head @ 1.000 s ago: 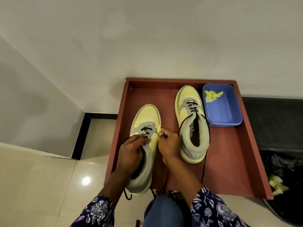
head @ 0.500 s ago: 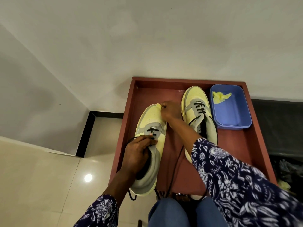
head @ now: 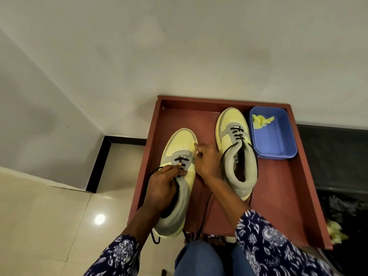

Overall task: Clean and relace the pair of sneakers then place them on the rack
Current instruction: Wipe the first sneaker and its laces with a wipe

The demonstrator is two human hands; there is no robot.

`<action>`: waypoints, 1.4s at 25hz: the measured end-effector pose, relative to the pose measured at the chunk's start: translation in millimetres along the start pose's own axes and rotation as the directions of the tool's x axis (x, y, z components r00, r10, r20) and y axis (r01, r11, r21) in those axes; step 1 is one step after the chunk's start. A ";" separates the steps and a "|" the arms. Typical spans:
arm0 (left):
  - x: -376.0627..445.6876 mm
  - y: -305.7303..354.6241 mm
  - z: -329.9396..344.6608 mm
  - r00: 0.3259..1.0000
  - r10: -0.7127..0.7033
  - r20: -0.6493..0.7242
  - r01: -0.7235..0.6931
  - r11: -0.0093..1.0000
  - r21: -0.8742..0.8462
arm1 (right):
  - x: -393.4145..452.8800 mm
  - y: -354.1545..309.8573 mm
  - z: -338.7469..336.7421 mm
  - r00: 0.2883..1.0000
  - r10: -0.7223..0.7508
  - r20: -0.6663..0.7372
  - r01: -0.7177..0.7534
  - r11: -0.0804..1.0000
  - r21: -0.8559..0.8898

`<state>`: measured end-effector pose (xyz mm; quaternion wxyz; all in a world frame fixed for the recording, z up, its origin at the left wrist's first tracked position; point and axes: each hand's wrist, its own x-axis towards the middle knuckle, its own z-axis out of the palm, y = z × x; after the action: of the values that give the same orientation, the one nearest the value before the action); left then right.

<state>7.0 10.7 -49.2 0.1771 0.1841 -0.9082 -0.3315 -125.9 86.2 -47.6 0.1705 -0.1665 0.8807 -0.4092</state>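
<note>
Two yellow-and-grey sneakers with black laces stand on a red-brown wooden tray. My left hand grips the left sneaker at its tongue and collar, over the loose lace. Beside that sneaker's right flank, near the lowest lace row, my right hand pinches a small yellow cloth against the upper. The right sneaker stands alone further back, laced partway, its lace ends trailing down the tray.
A blue plastic tub with a crumpled yellow cloth sits at the tray's back right corner. A black bin bag holding yellow scraps lies to the right. White walls stand behind and left; my knees are below.
My right hand reached forward along the left sneaker's side to its toe, then drew back to mid-shoe with the yellow cloth. My left hand kept its grip.
</note>
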 end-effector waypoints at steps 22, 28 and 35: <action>0.9 -0.3 0.4 0.999 0.031 0.007 -0.031 0.999 -0.024 | 45.6 -27.0 -6.1 0.997 0.080 -0.005 -0.080 0.996 -0.050; -0.9 -3.9 2.8 0.999 0.033 -0.008 -0.033 0.997 -0.073 | 65.9 -35.4 0.1 0.996 0.006 0.094 0.008 0.988 -0.153; -0.8 -2.8 2.3 1.000 0.009 0.009 -0.009 0.998 -0.058 | 54.3 -31.7 2.1 0.962 -0.223 0.160 0.263 0.914 -0.307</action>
<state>7.3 10.4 -52.8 0.1794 0.1733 -0.8999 -0.3577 -168.3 42.0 -33.2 0.1418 -0.3254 0.8964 -0.2652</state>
